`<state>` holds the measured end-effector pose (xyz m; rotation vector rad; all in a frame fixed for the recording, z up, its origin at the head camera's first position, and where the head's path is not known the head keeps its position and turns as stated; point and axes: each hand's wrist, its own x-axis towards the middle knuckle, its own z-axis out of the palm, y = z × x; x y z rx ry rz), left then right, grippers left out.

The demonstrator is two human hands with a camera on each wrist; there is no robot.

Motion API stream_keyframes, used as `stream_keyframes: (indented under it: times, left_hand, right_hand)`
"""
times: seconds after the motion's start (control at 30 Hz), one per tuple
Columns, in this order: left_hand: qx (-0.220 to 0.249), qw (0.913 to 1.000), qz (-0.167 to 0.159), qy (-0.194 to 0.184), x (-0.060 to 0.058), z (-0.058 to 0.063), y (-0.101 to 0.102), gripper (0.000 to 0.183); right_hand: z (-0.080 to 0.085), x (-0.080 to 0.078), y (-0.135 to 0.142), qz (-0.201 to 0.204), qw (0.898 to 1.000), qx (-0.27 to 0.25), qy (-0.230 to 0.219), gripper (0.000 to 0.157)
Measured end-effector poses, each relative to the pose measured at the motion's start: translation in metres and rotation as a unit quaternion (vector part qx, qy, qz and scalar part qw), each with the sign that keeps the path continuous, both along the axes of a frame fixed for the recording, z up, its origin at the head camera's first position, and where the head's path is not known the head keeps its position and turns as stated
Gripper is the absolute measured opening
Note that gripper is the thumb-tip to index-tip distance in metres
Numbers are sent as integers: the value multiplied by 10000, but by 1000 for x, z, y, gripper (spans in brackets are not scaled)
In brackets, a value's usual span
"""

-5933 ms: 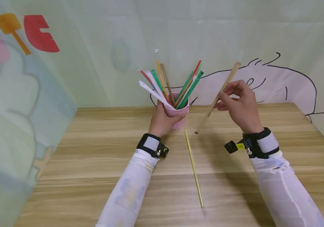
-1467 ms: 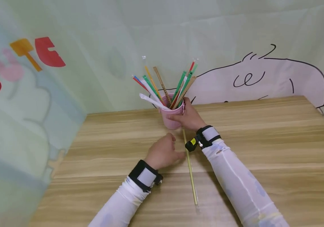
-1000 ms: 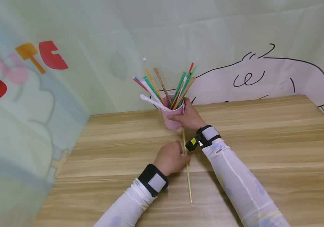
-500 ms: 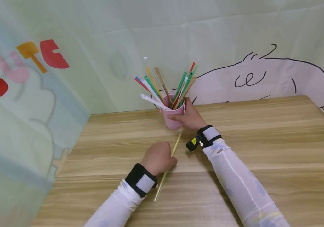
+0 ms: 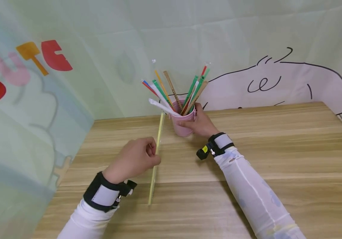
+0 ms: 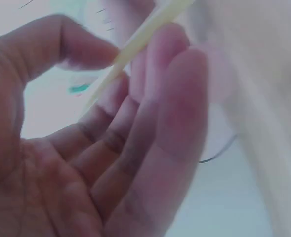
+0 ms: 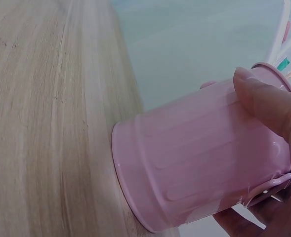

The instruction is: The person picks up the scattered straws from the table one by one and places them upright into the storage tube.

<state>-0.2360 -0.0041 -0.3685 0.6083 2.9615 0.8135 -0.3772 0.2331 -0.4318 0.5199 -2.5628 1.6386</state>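
My left hand (image 5: 135,157) pinches a yellow drinking straw (image 5: 152,186) in a clear wrapper, left of centre in the head view. The straw stands nearly upright, its top end beside the bucket's left rim. In the left wrist view, thumb and fingertips meet on the straw (image 6: 135,45). At the back of the table, my right hand (image 5: 203,123) grips a small pink bucket (image 5: 179,130) from the right, thumb across its front. Several wrapped straws (image 5: 172,87) lean out of it. The right wrist view shows the bucket's base (image 7: 130,168) at the wooden surface.
The wooden table (image 5: 248,172) runs back to a pale printed cloth backdrop (image 5: 123,39) just behind the bucket. A second patterned cloth (image 5: 18,132) borders the left side. Straw tips stick out widely above the bucket's rim.
The right hand's brown straw went into the bucket, and that hand took over gripping the bucket. The left hand let go of the bucket, picked the yellow straw off the table and moved left.
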Motion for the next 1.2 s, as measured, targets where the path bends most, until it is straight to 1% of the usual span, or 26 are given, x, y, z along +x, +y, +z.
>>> stream_keyframes:
  times: [0.07, 0.13, 0.2, 0.27, 0.33, 0.4, 0.53, 0.63, 0.77, 0.83, 0.93, 1.0, 1.03, 1.13, 1.2]
  left_hand:
    - [358, 9993, -13, 56, -3, 12, -2, 9]
    - [747, 9972, 15, -32, -8, 23, -2, 7]
    - [1173, 9930, 39, -104, -15, 31, -1, 7]
    - [1595, 9871, 106, -107, -23, 38, 1, 7]
    - [1973, 9802, 171, 46, -32, 43, 6, 8]
    - [2312, 9720, 238, 341, -42, 47, 11, 8]
    - [2945, 9502, 370, 946, -58, 54, 21, 11]
    - [3375, 9299, 554, 1354, -68, 57, 27, 13]
    - [3781, 9042, 855, 1795, -80, 53, 32, 20]
    - [3878, 8954, 999, 1947, -84, 48, 34, 23]
    - [4037, 8849, 1159, 2013, -85, 43, 36, 23]
    - [4165, 8780, 1227, 2016, -82, 43, 38, 22]
    - [4258, 8730, 1241, 2027, -80, 43, 39, 21]
    - [4646, 8521, 1226, 2077, -75, 47, 41, 22]
    - [4871, 8382, 1209, 2132, -75, 48, 42, 23]
  right_hand:
    - [-1, -1, 0, 34, 10000, -13, 9, 91]
    - [-2, -1, 1, 43, 10000, -18, 4, 92]
    - [-3, -2, 1, 36, 10000, -31, -1, 92]
    - [-4, -2, 1, 25, 10000, -27, -22, 92]
    - [-4, -1, 2, 11, 10000, -13, -40, 93]
    - [-4, 0, 3, 11, 10000, -25, -56, 93]
    - [-3, 1, 5, -2, 10000, -53, -62, 93]
    - [-2, 2, 6, -3, 10000, -13, -37, 93]
    - [-1, 3, 7, -16, 10000, 30, -58, 94]
    - [-1, 3, 6, -31, 9999, 27, -102, 94]
    - [-2, 3, 6, -20, 9999, -8, -113, 95]
    - [-2, 3, 6, -8, 9999, -17, -110, 95]
    - [-2, 3, 6, -8, 10000, -8, -97, 95]
    - [-2, 3, 6, -8, 10000, -5, -53, 95]
    - [-2, 3, 6, -26, 10000, -1, -36, 94]
